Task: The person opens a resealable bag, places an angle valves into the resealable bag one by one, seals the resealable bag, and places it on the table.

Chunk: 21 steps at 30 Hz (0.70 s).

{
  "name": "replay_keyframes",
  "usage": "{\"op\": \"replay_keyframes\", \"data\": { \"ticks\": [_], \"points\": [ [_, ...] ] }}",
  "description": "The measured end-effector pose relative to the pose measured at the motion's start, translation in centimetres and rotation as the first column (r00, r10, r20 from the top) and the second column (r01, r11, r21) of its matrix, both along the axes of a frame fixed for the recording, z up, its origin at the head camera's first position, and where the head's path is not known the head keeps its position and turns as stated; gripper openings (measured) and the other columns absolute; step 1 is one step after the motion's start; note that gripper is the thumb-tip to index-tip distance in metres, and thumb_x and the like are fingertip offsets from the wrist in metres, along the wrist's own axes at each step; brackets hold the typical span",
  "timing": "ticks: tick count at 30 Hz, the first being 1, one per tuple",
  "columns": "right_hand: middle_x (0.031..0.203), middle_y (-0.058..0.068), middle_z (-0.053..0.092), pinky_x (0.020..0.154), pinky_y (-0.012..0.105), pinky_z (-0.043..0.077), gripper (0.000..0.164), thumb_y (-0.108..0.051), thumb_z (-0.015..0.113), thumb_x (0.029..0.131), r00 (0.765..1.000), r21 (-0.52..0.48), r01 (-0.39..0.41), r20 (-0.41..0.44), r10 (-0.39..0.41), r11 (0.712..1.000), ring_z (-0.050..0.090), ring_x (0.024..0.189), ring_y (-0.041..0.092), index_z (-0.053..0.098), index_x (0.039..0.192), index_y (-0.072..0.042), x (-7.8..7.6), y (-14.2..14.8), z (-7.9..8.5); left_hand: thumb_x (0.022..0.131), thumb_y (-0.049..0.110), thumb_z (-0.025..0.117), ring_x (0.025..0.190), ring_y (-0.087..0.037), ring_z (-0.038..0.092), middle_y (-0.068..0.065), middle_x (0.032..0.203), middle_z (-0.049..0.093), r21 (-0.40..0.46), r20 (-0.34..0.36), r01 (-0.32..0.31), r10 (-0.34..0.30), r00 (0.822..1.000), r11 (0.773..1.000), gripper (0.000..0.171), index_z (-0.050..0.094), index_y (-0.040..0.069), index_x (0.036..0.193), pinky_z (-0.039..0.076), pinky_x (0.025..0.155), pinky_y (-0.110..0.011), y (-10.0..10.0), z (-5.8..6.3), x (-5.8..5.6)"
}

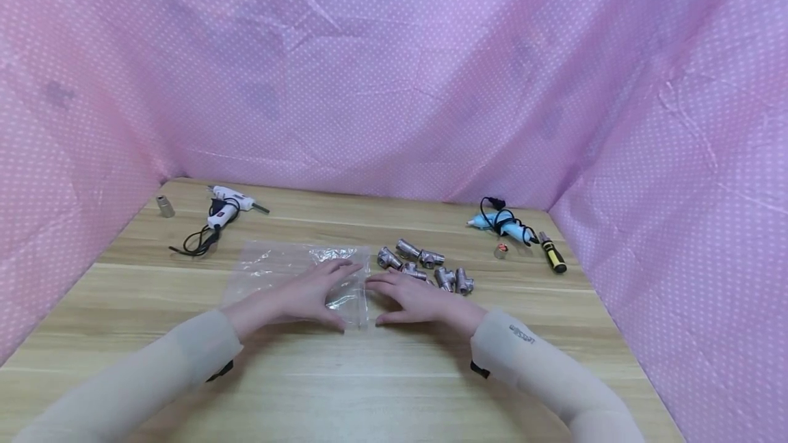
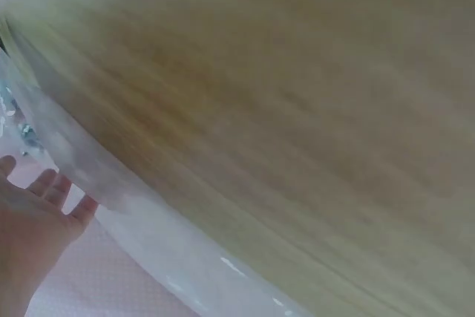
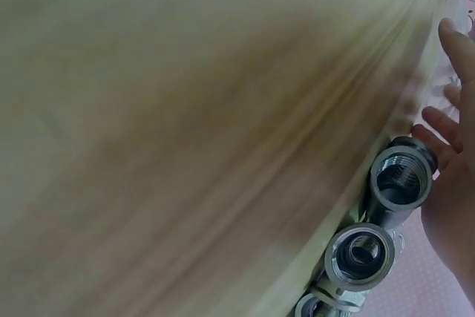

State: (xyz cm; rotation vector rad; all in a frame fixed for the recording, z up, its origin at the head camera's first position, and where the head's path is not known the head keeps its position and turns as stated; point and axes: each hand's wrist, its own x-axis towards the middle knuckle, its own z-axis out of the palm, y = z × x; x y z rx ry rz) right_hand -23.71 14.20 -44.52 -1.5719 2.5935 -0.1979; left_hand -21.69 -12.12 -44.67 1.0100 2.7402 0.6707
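Observation:
A clear plastic bag (image 1: 265, 269) lies flat on the wooden table. Over its right part is my left hand (image 1: 310, 296), thumb and fingers spread apart; in the left wrist view that hand (image 2: 33, 231) has its fingers at the plastic, and whether they touch it is unclear. My right hand (image 1: 415, 299) hovers at the bag's right edge, fingers loosely bent around nothing. Just beyond it lie several shiny metal tee pipe fittings (image 1: 444, 277), one partly hidden by the hand. In the right wrist view, threaded openings of the fittings (image 3: 360, 256) show beside the right hand (image 3: 453, 176).
A white glue gun (image 1: 228, 207) with a black cord and a small metal cylinder (image 1: 165, 206) lie at the back left. At the back right are a blue glue gun (image 1: 501, 224), a small metal piece (image 1: 501, 251) and a yellow-black screwdriver (image 1: 554, 255). Pink dotted cloth (image 1: 394, 87) surrounds the table.

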Motion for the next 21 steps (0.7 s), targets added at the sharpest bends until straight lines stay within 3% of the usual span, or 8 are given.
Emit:
{"op": "replay_keyframes", "data": {
  "ticks": [7, 13, 17, 21],
  "points": [
    [0.15, 0.006, 0.036, 0.116, 0.047, 0.017, 0.071, -0.053, 0.052, 0.09, 0.998, 0.024, -0.063, -0.004, 0.063, 0.998, 0.031, 0.139, 0.021, 0.032, 0.147, -0.016, -0.7, -0.3, -0.3, 0.053, 0.064, 0.078, 0.13, -0.031, 0.035, -0.007, 0.142, 0.038, 0.014, 0.029, 0.019, -0.019, 0.999, 1.0, 0.114, 0.029, 0.026, 0.149, 0.029, 0.106, -0.059, 0.3, 0.0, -1.1],
    [0.151, 0.006, 0.034, 0.115, 0.051, 0.017, 0.068, -0.052, 0.051, 0.091, 0.994, 0.041, -0.102, -0.023, 0.103, 0.994, 0.029, 0.14, 0.02, 0.031, 0.148, -0.02, -0.8, -0.2, -0.5, 0.051, 0.062, 0.08, 0.123, -0.03, 0.043, -0.005, 0.133, 0.045, 0.022, 0.054, 0.004, -0.006, 0.999, 1.0, 0.101, 0.047, 0.017, 0.135, 0.032, 0.105, -0.056, 0.3, 0.1, -1.6],
    [0.151, 0.007, 0.033, 0.114, 0.052, 0.017, 0.065, -0.051, 0.05, 0.092, 0.993, 0.047, -0.114, -0.032, 0.115, 0.992, 0.028, 0.14, 0.02, 0.031, 0.148, -0.023, -0.8, -0.2, -0.5, 0.051, 0.057, 0.082, 0.112, -0.024, 0.048, -0.002, 0.119, 0.052, 0.08, 0.056, -0.002, -0.003, 0.998, 0.997, 0.086, 0.055, 0.011, 0.119, 0.038, 0.102, -0.048, 0.0, 0.2, -1.8],
    [0.15, 0.007, 0.034, 0.115, 0.051, 0.018, 0.063, -0.051, 0.05, 0.092, 0.993, 0.041, -0.113, -0.034, 0.115, 0.993, 0.028, 0.14, 0.021, 0.034, 0.147, -0.024, -0.8, -0.4, -0.2, 0.057, 0.045, 0.084, 0.106, -0.02, 0.052, -0.001, 0.107, 0.057, 0.16, 0.062, 0.01, -0.02, 0.998, 0.987, 0.067, 0.059, 0.008, 0.107, 0.043, 0.099, -0.042, -0.5, 0.2, -2.1]
  ]
}}
